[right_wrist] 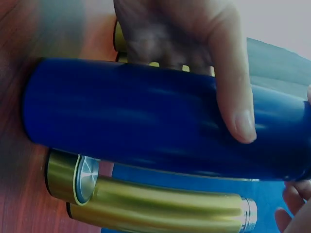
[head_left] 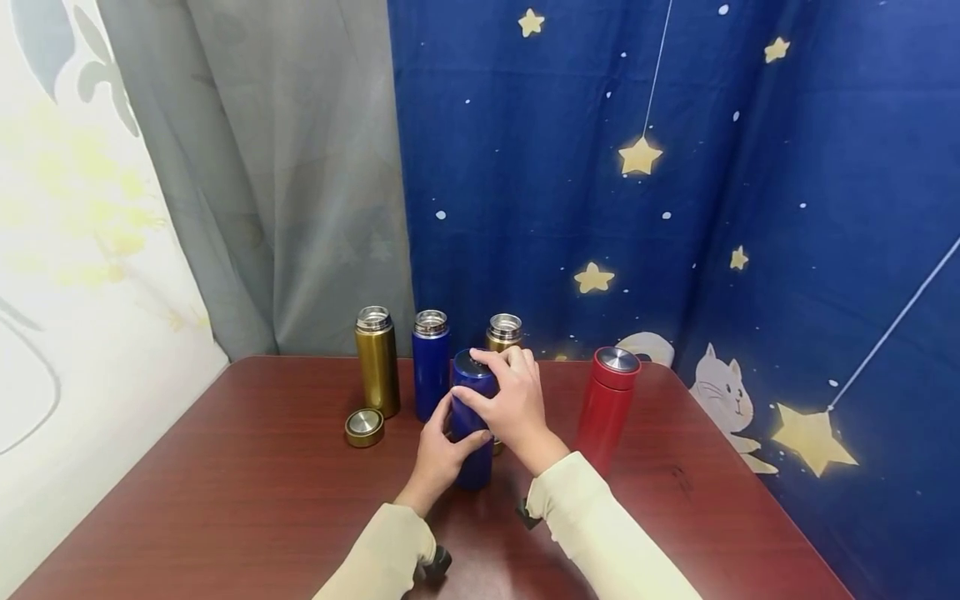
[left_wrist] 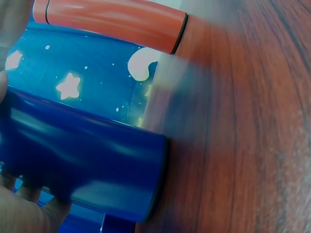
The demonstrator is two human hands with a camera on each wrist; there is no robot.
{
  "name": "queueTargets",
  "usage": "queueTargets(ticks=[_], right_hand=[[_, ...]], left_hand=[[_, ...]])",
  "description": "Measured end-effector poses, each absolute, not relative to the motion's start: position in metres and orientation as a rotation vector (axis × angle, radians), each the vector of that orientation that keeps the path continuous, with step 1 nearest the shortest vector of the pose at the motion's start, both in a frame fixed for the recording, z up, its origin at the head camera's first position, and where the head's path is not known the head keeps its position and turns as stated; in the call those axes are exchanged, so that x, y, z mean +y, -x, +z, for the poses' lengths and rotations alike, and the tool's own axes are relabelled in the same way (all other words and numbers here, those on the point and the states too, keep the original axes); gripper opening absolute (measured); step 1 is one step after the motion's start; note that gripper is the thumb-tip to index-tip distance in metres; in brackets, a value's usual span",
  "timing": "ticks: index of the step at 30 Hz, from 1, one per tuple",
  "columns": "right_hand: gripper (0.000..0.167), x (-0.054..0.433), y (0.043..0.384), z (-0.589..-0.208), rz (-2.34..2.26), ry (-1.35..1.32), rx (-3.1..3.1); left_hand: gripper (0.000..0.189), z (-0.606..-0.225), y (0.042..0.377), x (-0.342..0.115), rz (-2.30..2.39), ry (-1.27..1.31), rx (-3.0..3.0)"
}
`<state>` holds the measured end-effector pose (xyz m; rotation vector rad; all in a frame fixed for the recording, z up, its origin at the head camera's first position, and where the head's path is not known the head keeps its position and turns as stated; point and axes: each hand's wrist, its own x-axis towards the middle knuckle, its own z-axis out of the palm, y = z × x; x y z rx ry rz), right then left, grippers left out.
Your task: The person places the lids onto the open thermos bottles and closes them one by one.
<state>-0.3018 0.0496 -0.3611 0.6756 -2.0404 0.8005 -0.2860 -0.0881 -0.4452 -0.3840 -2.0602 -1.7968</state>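
1. A round, steel-topped gold lid (head_left: 365, 426) is set before a cylindrical gold bottle (head_left: 379, 373), uncapped, its steel neck bare.
2. An uncapped blue bottle (head_left: 431, 367) is placed alongside.
3. A glossy blue bottle (head_left: 474, 471) is held upright at the wood-grained worktop (head_left: 262, 475), its side clamped by the left grip (head_left: 437, 458).
4. Its dark-topped lid (head_left: 465, 368) is pinched by the right grip (head_left: 517, 406); a second gold bottle (head_left: 504, 331) is partly hidden behind.
5. A smooth, disc-topped red bottle (head_left: 607, 408) is stood rightmost.

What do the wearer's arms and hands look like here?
Both the left hand and right hand are ungloved. Long, plain cream sleeves cover the forearms to the wrists, with a small black device under each cuff.
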Motion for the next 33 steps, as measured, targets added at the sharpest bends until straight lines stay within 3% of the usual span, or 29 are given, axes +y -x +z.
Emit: queueTargets(ticks=[13,18,26,33], right_hand=[[0.066,0.031,0.296,-0.361,0.558,-0.428,-2.091],[0.067,0.038,0.296,-0.354,0.851,-0.616,-2.222],[0.077,0.070,0.300,-0.337,1.622,-1.141,-2.247],[0.076,0.081,0.309,-0.348,1.690,-1.171,-2.186]], left_hand=[[0.074,-0.418,0.261,-0.085,-1.798,0.417,-2.059],[0.074,-0.432,0.273,-0.087,-1.789,0.405,-2.065],[0.079,-0.445,0.287,-0.091,-1.807,0.387,-2.077],[0.080,-0.445,0.288,-0.090,-1.791,0.390,-2.083]])
